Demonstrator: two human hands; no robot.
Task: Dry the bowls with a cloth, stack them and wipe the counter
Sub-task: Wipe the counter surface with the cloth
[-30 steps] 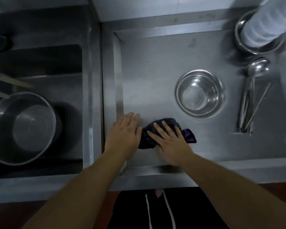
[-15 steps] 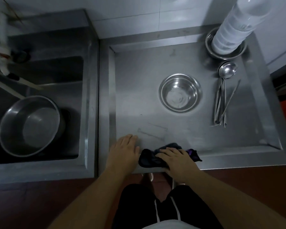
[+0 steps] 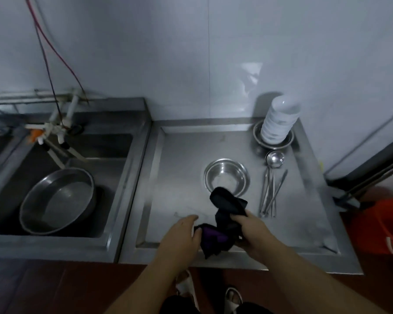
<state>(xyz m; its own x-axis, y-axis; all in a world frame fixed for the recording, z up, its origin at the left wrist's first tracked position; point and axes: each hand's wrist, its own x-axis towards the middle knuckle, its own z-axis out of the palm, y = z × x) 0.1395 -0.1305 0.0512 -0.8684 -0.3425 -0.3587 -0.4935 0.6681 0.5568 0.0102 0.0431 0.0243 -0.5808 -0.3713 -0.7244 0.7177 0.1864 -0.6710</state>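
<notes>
Both hands on the cloth (image 3: 227, 214), lifted off the counter (image 3: 182, 177).
My right hand (image 3: 252, 232) grips its dark bunch, fingers curled; my left hand (image 3: 182, 234) pinches the purple end. Steel bowl (image 3: 227, 176) sits just behind.

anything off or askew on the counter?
Nothing spilled or damaged. The white bowl stack leans toward the wall inside a steel bowl, and could tip. The steel bowl mid-counter sits upright.
</notes>
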